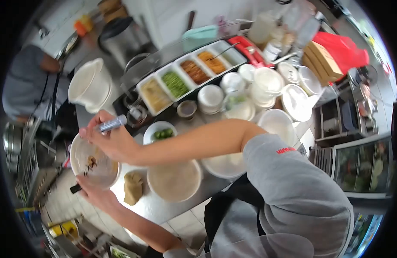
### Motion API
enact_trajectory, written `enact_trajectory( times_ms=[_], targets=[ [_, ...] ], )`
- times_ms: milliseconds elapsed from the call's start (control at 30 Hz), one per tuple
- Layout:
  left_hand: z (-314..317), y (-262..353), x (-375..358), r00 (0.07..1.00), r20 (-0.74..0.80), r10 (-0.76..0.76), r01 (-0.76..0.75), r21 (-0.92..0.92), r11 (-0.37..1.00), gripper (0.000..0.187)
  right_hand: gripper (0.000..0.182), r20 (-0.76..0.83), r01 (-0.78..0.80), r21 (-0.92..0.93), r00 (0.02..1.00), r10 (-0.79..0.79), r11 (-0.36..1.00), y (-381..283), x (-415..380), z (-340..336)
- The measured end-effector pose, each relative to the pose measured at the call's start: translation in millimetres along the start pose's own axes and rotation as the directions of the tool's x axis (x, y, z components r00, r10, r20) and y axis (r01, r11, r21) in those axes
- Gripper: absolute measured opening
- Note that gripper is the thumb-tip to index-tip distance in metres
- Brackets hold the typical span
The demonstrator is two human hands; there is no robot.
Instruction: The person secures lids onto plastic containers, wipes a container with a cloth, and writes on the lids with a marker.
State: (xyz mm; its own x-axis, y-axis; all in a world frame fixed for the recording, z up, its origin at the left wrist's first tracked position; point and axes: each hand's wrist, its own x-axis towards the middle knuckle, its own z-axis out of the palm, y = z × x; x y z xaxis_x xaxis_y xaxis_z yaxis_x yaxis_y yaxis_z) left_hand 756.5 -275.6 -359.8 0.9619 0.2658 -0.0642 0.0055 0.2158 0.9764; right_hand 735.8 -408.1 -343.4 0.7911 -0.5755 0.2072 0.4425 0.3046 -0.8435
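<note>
My right hand [114,139] is closed around a grey-blue marker pen [111,124], over a round translucent plastic tub [104,172] at the left. Dark handwriting shows on the tub's lid. My left hand [95,193] grips the tub's near rim. A small black piece [75,188], which looks like a marker cap, sticks out by its fingers. Beside the tub on the steel counter [164,213] lies a crumpled tan cloth [133,188]. Another round tub [174,180] with pale contents stands under my right forearm. Behind the forearm is a white bowl of green pieces [162,132].
A topping rack [177,84] with several compartments runs along the back. White lidded tubs [267,84] crowd its right side. A white bucket [90,86] stands at the back left, near another person [28,81]. At the right is a glass-door fridge [364,165].
</note>
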Motion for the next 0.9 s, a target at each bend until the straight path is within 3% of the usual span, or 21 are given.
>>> enact_trajectory(
  times_ms=[67,167,200,267,300,367,433,500,600,667,733,800,867,900],
  targets=[
    [29,24,-42,0.996,0.057,0.074,-0.078,0.066,0.995,0.053,0.031,-0.019,0.060,0.140,0.998,-0.058,0.988,-49,-13,-23],
    [72,48,-117,0.981,0.180,0.072,-0.097,0.129,0.987,0.054,0.024,-0.106,0.137,0.152,0.987,-0.122,0.979,-110,-39,-75],
    [84,47,-138,0.974,0.207,0.087,-0.110,0.103,0.989,0.054,0.024,-0.155,0.165,0.149,0.978,-0.141,0.975,-129,-50,-95],
    [107,42,-185,0.914,0.402,0.059,-0.069,0.010,0.998,0.055,0.021,-0.193,0.102,0.078,0.977,-0.085,0.992,-178,-80,-143],
    [122,47,-219,0.907,0.421,0.004,-0.032,0.058,0.998,0.054,0.022,-0.245,0.147,0.032,0.960,-0.135,0.989,-194,-92,-168],
    [150,31,-269,0.832,0.552,-0.046,0.046,0.013,0.999,0.053,0.024,-0.343,0.158,-0.110,0.921,-0.187,0.981,-233,-118,-220],
    [183,1,-315,0.721,0.687,0.091,-0.141,0.017,0.990,0.044,0.026,-0.429,0.142,-0.185,0.879,-0.210,0.972,-275,-142,-275],
    [223,-31,-367,0.608,0.786,0.114,-0.108,-0.060,0.992,0.027,0.027,-0.439,0.181,-0.197,0.863,-0.251,0.964,-303,-159,-338],
    [286,-76,-458,0.554,0.831,0.043,0.141,-0.145,0.979,0.021,0.032,-0.495,0.344,-0.181,0.778,-0.387,0.922,-349,-175,-427],
    [316,-100,-504,0.549,0.834,-0.043,0.151,-0.048,0.987,0.020,0.031,-0.586,0.232,-0.220,0.745,-0.318,0.948,-371,-185,-475],
    [344,-132,-533,0.507,0.859,-0.073,0.216,-0.044,0.975,0.019,0.032,-0.607,0.221,-0.254,0.722,-0.333,0.942,-378,-183,-525],
    [364,-152,-557,0.533,0.846,-0.010,0.208,-0.120,0.971,0.020,0.031,-0.632,0.260,-0.216,0.697,-0.338,0.941,-381,-179,-560],
    [376,-165,-568,0.578,0.809,-0.106,0.132,0.036,0.991,0.021,0.030,-0.656,0.239,-0.215,0.683,-0.321,0.947,-382,-175,-586],
    [379,-164,-574,0.568,0.813,-0.128,0.172,0.035,0.985,0.024,0.030,-0.669,0.186,-0.206,0.690,-0.277,0.961,-383,-175,-594]
  ],
)
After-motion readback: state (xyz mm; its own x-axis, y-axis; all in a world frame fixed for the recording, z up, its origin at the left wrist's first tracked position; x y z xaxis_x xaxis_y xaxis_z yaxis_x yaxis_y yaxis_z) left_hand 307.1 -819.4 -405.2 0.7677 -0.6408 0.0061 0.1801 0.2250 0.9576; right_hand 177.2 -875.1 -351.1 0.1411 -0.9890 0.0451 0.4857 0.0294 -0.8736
